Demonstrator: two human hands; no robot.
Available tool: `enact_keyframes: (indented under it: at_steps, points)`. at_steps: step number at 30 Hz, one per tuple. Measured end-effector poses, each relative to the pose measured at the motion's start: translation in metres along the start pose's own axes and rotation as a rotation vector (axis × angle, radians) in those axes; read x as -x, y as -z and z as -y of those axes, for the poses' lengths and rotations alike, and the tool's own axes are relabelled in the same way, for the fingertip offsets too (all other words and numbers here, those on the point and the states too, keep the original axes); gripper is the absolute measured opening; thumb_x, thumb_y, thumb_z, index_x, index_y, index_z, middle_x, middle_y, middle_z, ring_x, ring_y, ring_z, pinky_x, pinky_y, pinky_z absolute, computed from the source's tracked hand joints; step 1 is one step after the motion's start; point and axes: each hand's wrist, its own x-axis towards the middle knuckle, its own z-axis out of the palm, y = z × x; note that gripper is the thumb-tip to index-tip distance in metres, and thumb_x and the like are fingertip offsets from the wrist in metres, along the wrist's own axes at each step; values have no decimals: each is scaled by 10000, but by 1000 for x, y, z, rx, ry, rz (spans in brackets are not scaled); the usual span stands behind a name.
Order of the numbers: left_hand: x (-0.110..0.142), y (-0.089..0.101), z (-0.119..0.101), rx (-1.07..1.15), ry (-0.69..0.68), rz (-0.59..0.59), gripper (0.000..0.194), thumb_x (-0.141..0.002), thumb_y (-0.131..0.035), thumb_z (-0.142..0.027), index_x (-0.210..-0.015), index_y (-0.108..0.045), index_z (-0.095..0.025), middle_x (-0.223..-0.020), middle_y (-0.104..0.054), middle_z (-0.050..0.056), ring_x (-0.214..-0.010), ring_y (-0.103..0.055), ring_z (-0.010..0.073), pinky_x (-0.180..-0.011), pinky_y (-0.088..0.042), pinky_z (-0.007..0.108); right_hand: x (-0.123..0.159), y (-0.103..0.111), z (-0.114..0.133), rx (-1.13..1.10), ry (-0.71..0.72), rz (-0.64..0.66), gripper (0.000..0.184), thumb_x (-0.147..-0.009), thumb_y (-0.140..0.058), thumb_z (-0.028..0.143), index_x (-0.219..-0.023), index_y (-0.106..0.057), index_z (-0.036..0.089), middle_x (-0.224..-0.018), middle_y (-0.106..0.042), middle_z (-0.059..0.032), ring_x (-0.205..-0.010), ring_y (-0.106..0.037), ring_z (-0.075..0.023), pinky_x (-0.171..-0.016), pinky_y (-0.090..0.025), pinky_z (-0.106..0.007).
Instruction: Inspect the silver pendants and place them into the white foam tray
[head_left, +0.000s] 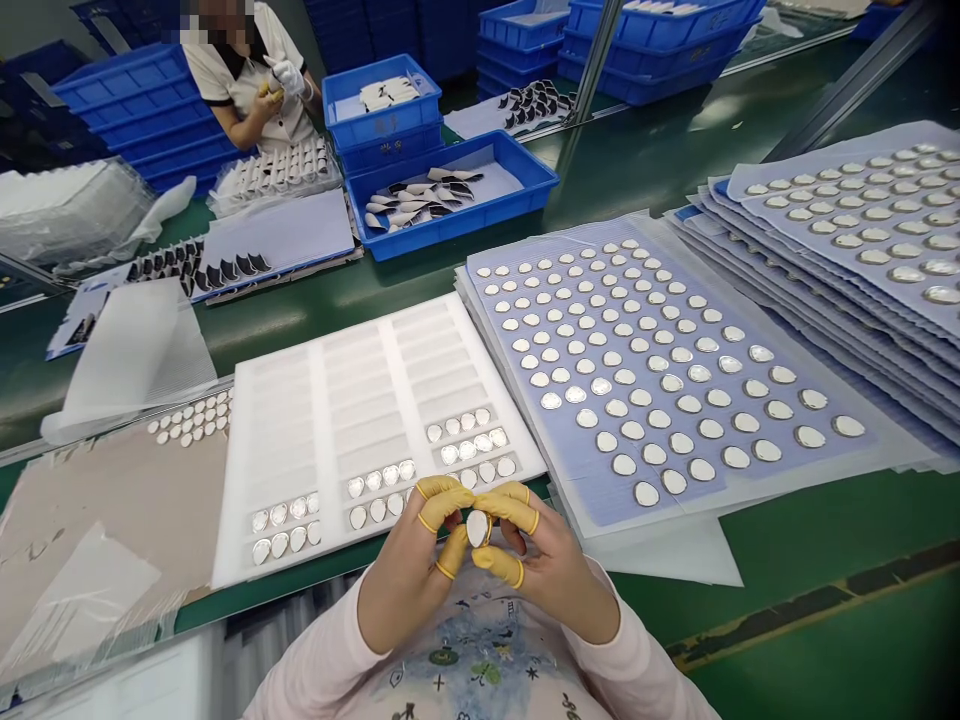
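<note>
Between my two hands, close to my chest, is a small white oval disc [478,528] with a shiny rim. My left hand [424,550], in yellow finger cots, pinches it from the left. From the right, the cot-covered fingers of my right hand [536,545] close on the same disc. Just beyond my hands lies a white foam tray [289,410] with slots; similar discs stand in rows in its nearer slots. To the right, a sheet [570,470] lined with blue-tinted film carries many more discs laid flat in rows.
Stacked layers of discs [847,215] stand at the far right. At the left are a cardboard sheet [150,490] and a small group of discs [193,420]. Across the green bench [592,190], a blue bin [450,225] holds curved pieces. A co-worker [262,90] handles something opposite.
</note>
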Motion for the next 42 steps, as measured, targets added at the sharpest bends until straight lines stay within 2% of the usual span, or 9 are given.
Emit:
enact_keyframes:
  at_steps: [7,13,17,22,26,30,35,39,42]
  points:
    - [2,5,1,147,204,43,161,-952,-599,-293,-1097,-622,-230,-919,-710,28,-817,-667,163,-768,-565,293,-4,3,2,336,192,-31,384,-973,-593,282,-1349,-519,262,-982,-661,-90,-759,-643,-204,-646,-574,-345]
    - [0,4,-1,212,354,43,177,-878,-679,-302,-1028,-646,-213,-894,-723,24,-811,-697,168,-784,-601,313,-7,2,5,473,301,25,383,-968,-552,173,-1343,-529,243,-918,-702,-80,-805,-695,-223,-664,-595,-350]
    - [2,3,6,503,343,47,266,-898,-667,-340,-1122,-592,-216,-969,-687,54,-861,-682,160,-805,-594,310,-7,3,6,378,287,-2,404,-965,-585,210,-1361,-521,264,-961,-697,-83,-819,-696,-220,-673,-603,-351]
    - [5,4,20,1017,318,186,367,-890,-697,-394,-1191,-581,-220,-941,-680,79,-808,-698,184,-725,-590,328,0,4,6,-42,106,6,392,-981,-571,415,-1364,-516,354,-951,-616,-55,-603,-560,-143,-493,-528,-274]
    - [5,3,22,1166,310,245,334,-892,-683,-423,-1138,-605,-210,-858,-680,65,-727,-686,181,-649,-571,315,5,0,5,-239,35,4,367,-982,-535,479,-1325,-551,350,-964,-591,-64,-726,-582,-176,-563,-550,-288]
    - [2,2,18,1235,313,233,300,-895,-668,-427,-1103,-603,-221,-823,-653,49,-709,-662,167,-628,-553,297,8,-6,5,-259,31,-13,359,-998,-505,452,-1335,-523,333,-1016,-605,-90,-852,-609,-214,-625,-571,-315]
    - [2,2,18,1234,316,224,331,-896,-664,-446,-1129,-582,-226,-816,-631,42,-739,-651,177,-651,-542,306,5,-11,10,-339,85,25,394,-1019,-452,442,-1405,-415,371,-1128,-612,-98,-778,-657,-191,-655,-596,-354]
    - [2,1,19,1235,319,213,343,-895,-663,-460,-1115,-579,-210,-840,-604,46,-736,-635,169,-681,-530,315,-3,-14,11,-179,240,150,460,-1038,-388,445,-1479,-321,333,-901,-668,-66,-648,-639,-183,-576,-554,-308]
    - [1,-1,19,1292,300,177,292,-914,-658,-400,-1134,-597,-217,-932,-600,51,-780,-609,144,-714,-505,286,-7,-17,8,-17,360,125,508,-1042,-351,471,-1498,-321,249,-731,-640,-23,-510,-550,-165,-491,-481,-277]
